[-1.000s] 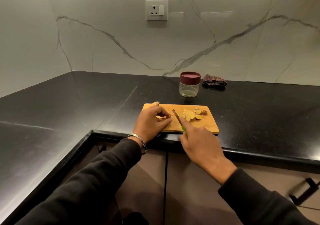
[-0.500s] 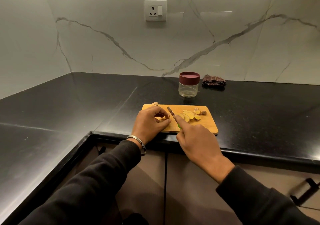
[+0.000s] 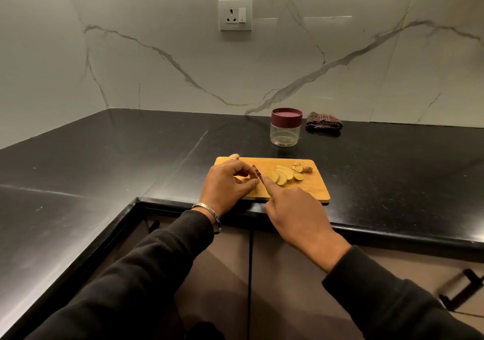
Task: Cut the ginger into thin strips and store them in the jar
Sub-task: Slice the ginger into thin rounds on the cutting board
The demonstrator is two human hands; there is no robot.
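Note:
A wooden cutting board (image 3: 311, 191) lies on the black counter near its front edge. Several pale yellow ginger slices (image 3: 280, 176) lie fanned on the board's middle, with small brown offcuts (image 3: 301, 168) behind them. My left hand (image 3: 226, 186) is curled over the board's left part and pinches a ginger piece that its fingers mostly hide. My right hand (image 3: 296, 211) grips a small knife (image 3: 257, 173), index finger along its back, blade just right of my left fingertips. A clear jar (image 3: 285, 130) with a maroon lid stands closed behind the board.
A ginger knob (image 3: 235, 156) sits at the board's far left corner. A folded checked cloth (image 3: 324, 124) lies right of the jar by the marble wall. A socket (image 3: 235, 14) is on the wall. Cabinet doors and a dark handle (image 3: 463, 287) are below the counter.
My right hand has shifted the knife to the left, from beside the slices to right against my left fingertips. My left hand has stayed curled on the ginger piece.

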